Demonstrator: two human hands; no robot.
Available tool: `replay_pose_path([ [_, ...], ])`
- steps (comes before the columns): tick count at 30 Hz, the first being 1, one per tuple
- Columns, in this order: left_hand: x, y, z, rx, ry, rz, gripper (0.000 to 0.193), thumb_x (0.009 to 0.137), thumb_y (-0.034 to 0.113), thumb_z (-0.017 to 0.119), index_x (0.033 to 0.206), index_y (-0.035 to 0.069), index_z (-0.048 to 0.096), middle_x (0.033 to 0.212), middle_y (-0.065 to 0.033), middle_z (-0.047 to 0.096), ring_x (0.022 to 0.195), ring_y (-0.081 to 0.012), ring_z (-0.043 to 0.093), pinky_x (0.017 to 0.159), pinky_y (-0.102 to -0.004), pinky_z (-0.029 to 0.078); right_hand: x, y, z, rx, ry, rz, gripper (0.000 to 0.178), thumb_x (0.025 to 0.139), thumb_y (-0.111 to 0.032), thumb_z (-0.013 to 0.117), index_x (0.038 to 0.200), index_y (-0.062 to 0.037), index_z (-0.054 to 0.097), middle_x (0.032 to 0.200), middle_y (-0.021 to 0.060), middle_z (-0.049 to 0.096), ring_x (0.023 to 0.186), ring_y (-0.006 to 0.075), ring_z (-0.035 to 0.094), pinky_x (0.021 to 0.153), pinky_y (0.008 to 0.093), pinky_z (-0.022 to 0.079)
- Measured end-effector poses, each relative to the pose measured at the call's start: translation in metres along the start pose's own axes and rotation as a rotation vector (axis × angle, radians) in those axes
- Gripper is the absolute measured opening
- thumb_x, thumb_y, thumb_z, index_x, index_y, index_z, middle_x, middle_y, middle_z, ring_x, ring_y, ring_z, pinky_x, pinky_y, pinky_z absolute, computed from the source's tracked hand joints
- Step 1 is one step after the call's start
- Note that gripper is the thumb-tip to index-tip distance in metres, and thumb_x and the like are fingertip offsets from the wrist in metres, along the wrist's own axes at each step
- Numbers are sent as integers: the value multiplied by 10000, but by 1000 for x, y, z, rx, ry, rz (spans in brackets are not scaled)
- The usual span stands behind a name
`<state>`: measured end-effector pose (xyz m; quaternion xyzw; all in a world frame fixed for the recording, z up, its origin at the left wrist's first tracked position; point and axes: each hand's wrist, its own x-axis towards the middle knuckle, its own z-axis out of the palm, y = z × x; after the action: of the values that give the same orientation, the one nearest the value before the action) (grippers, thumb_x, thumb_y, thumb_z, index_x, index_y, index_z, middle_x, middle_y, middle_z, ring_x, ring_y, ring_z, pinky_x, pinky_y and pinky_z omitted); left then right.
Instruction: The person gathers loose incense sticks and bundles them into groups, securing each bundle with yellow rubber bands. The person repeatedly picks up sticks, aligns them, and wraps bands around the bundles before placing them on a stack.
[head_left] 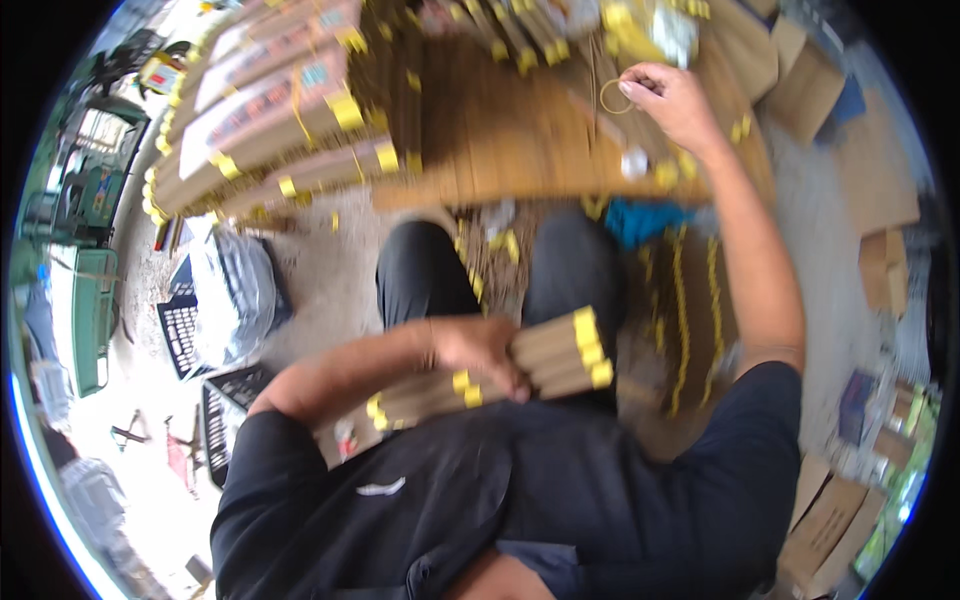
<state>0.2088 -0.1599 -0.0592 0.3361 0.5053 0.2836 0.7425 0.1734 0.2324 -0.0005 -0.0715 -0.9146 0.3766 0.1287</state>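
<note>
Across my lap lies a bundle of long brown cardboard strips [555, 358] with yellow tape at the ends and near the middle. My left hand [475, 350] is wrapped over the middle of this bundle and holds it against my body. Up to the right, above the wooden table [480, 140], my right hand [668, 98] pinches a thin yellow rubber band [602, 96] between thumb and fingers. The band hangs as an open loop, away from the bundle.
A big stack of banded cardboard bundles [270, 130] fills the table's left side. At its far right sits a yellow plastic bag [632, 38]. Black crates [182, 335], one with clear plastic sheeting [235, 295], stand left on the floor. Cardboard boxes [835, 525] lie right.
</note>
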Motion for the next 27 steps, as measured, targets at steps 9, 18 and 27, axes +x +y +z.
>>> replay_pose_path([
  [9,-39,22,41,208,114,223,1070,691,178,932,1568,1,344,1274,-180,681,1169,-231,651,1040,-338,498,-299,-100,94,360,-308,148,157,861,-91,767,990,-4,748,915,117,769,815,207,730,779,317,562],
  [18,-48,20,53,21,42,138,1143,649,78,942,1584,-7,290,1285,-144,649,1176,-204,610,1013,-330,512,-317,-138,115,642,-126,137,264,795,9,781,1051,31,723,960,136,769,894,185,748,774,312,574],
  [27,-52,4,53,-199,53,53,1118,591,-4,965,1529,-25,356,1326,-103,614,1201,-183,569,1022,-336,510,-312,-136,138,395,228,-77,213,780,-64,763,980,-28,701,946,149,733,815,298,734,728,346,574],
])
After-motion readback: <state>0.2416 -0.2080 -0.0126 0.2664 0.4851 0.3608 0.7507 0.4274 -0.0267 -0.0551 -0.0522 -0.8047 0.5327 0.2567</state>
